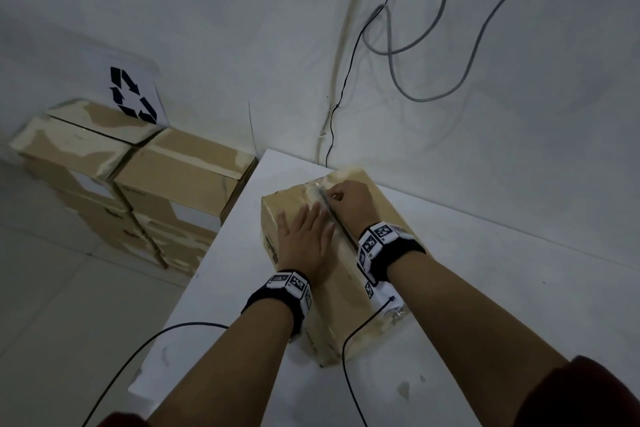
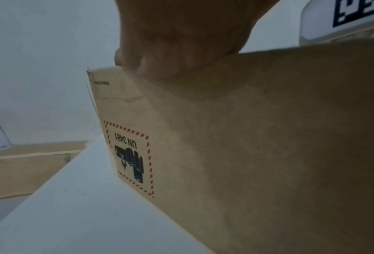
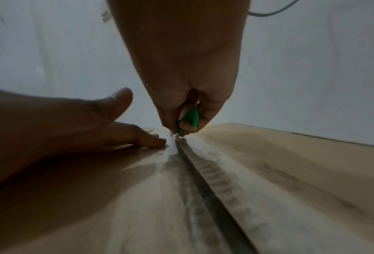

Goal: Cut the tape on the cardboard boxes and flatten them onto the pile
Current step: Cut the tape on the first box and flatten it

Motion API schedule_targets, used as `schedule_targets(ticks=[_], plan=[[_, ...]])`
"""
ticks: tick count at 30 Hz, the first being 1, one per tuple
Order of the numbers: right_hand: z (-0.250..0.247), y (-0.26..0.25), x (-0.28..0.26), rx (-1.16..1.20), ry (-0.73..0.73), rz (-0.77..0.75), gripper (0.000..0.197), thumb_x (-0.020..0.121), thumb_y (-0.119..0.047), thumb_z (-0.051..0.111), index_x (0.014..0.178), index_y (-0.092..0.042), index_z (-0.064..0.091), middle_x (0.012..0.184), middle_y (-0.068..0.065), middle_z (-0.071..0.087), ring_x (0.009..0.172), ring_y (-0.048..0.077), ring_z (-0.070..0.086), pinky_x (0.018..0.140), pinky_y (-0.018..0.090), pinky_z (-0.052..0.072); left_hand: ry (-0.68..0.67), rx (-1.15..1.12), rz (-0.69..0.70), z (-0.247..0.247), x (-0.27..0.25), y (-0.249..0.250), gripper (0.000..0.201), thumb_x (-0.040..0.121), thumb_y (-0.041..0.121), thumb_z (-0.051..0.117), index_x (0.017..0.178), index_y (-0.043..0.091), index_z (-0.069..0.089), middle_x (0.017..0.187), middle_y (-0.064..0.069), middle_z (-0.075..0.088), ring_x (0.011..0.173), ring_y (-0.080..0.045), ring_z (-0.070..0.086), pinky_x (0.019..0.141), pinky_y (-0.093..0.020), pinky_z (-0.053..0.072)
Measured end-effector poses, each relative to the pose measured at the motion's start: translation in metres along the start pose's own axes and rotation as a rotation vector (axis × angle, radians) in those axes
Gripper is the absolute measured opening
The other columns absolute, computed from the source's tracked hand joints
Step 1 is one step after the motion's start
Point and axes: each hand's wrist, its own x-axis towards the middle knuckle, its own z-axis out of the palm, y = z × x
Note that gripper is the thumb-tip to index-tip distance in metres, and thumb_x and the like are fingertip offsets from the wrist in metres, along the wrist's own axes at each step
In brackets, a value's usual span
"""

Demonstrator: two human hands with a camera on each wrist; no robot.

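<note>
A brown cardboard box (image 1: 377, 204) lies on the white table (image 1: 485, 288), its top seam covered with clear tape (image 3: 170, 154). My left hand (image 1: 304, 239) presses flat on the top flap left of the seam, fingers straight. My right hand (image 1: 349, 199) grips a small green cutter (image 3: 190, 118) near the far end of the seam. Behind the cutter the seam (image 3: 212, 197) shows as a dark open slit running toward my wrist. The left wrist view shows the box's side (image 2: 246, 154) with a UN 3481 label (image 2: 130, 158) under my palm (image 2: 181, 43).
Several taped cardboard boxes (image 1: 145, 184) are stacked on the floor left of the table, under a recycling sign (image 1: 133, 95) on the wall. Cables (image 1: 391, 45) hang down the wall behind the box. Thin black wires (image 1: 346, 374) cross the table near my arms.
</note>
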Motion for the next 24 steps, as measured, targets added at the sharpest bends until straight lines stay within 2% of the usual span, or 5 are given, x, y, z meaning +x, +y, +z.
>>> schedule_targets(ticks=[4,8,16,21,24], plan=[[-0.003,0.001,-0.012,-0.11,-0.091,-0.02,0.023,0.092,-0.013,0.058,0.091,-0.001,0.077,0.09,0.019,0.07,0.085,0.034,0.064,0.076,0.035,0.048,-0.04,0.031,-0.014,-0.003,0.0,0.001,0.075,0.088,0.05,-0.014,0.153,0.027,0.015,0.16,0.009,0.008,0.148,-0.012,-0.001,0.116,-0.052,-0.011],[-0.005,0.001,-0.021,-0.197,-0.132,-0.012,0.024,0.093,-0.012,0.054,0.09,-0.001,0.076,0.079,0.013,0.061,0.083,0.031,0.063,0.068,0.026,0.037,-0.034,0.032,-0.034,-0.005,-0.001,0.003,0.052,0.103,0.041,0.009,0.152,0.027,0.017,0.16,0.009,0.009,0.148,-0.012,0.0,0.117,-0.051,-0.01],[-0.012,0.027,-0.073,-0.223,-0.138,0.015,0.027,0.095,-0.016,0.053,0.078,-0.005,0.07,0.082,0.012,0.055,0.079,0.029,0.055,0.07,0.032,0.037,-0.021,-0.003,-0.052,-0.007,-0.003,0.007,0.052,0.103,0.04,0.01,0.152,0.027,0.02,0.16,0.009,0.011,0.148,-0.011,0.001,0.117,-0.05,-0.009],[-0.017,0.049,-0.117,-0.215,-0.103,0.102,0.021,0.095,-0.016,0.053,0.074,-0.012,0.055,0.066,-0.008,0.033,0.063,0.016,0.041,0.063,0.028,0.031,-0.033,-0.002,-0.059,-0.006,-0.002,0.006,0.053,0.103,0.043,0.01,0.152,0.028,0.019,0.16,0.01,0.011,0.148,-0.011,0.002,0.117,-0.051,-0.008],[-0.023,0.061,-0.14,-0.208,-0.104,0.142,0.028,0.092,-0.009,0.056,0.066,-0.012,0.047,0.062,-0.008,0.028,0.057,0.012,0.037,0.058,0.024,0.028,-0.043,0.023,-0.055,-0.005,-0.001,0.005,0.053,0.102,0.044,0.009,0.152,0.028,0.017,0.16,0.01,0.01,0.148,-0.011,0.002,0.117,-0.052,-0.007]])
